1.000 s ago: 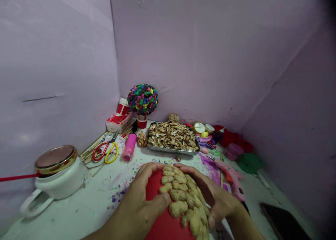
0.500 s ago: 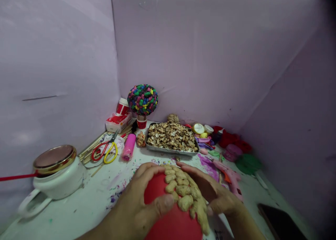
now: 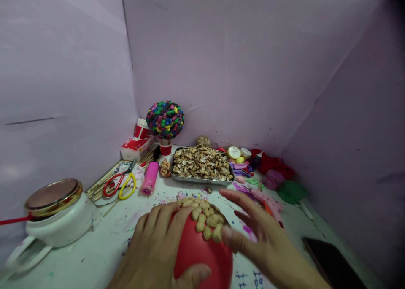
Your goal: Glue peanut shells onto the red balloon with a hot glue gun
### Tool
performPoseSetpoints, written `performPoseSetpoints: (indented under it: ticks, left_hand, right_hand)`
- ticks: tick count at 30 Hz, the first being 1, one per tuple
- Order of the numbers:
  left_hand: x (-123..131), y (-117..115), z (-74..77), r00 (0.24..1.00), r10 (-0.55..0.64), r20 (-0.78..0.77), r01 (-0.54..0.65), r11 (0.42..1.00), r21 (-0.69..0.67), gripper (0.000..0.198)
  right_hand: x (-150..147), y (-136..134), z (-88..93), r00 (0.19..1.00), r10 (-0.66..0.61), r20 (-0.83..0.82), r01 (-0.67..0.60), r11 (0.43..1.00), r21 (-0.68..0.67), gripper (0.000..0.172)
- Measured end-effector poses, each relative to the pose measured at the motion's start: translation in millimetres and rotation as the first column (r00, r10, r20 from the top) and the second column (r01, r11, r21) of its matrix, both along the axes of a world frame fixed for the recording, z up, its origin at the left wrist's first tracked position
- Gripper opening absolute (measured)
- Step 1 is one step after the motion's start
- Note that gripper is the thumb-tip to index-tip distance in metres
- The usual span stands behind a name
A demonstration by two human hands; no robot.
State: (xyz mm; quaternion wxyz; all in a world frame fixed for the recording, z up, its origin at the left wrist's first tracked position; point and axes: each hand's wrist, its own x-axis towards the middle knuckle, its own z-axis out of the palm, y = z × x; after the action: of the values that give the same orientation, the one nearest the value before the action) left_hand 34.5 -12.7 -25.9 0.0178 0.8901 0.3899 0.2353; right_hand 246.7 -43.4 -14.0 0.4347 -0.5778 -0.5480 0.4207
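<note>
So the red balloon [image 3: 202, 255] has rolled toward the person, and the glued peanut shells [image 3: 204, 217] now sit up on its far top. Left hand [image 3: 158, 247] still cups it; right hand [image 3: 256, 234] has let go, fingers spread beside the shells, down front on the table [image 3: 95, 247]

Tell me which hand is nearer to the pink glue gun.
Right. The right hand reaches over beside the pink glue gun, while the left hand grips the red balloon on its far side.
</note>
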Motion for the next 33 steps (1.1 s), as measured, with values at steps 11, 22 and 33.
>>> performPoseSetpoints:
  ticks: [11, 22, 33]
  left_hand:
    - [-3.3, -3.2, 1.7, 0.999, -0.023, -0.041, 0.025, 0.999, 0.047, 0.062]
    - [-9.4, 7.6, 6.0, 0.971, -0.104, 0.215, 0.115, 0.993, -0.039, 0.06]
    - [-14.5, 67.6, 13.1, 0.453, 0.45, 0.769, 0.292, 0.741, -0.605, 0.015]
  right_hand:
    - [-30.8, -3.8, -14.1, 0.991, -0.014, 0.133, 0.022, 0.998, -0.059, 0.071]
    - [-32.6, -4.5, -2.9, 0.984, 0.046, 0.171, -0.047, 0.999, 0.007, 0.051]
    - [4.1, 12.5, -5.0, 0.934, 0.332, -0.132, -0.341, 0.938, -0.054, 0.062]
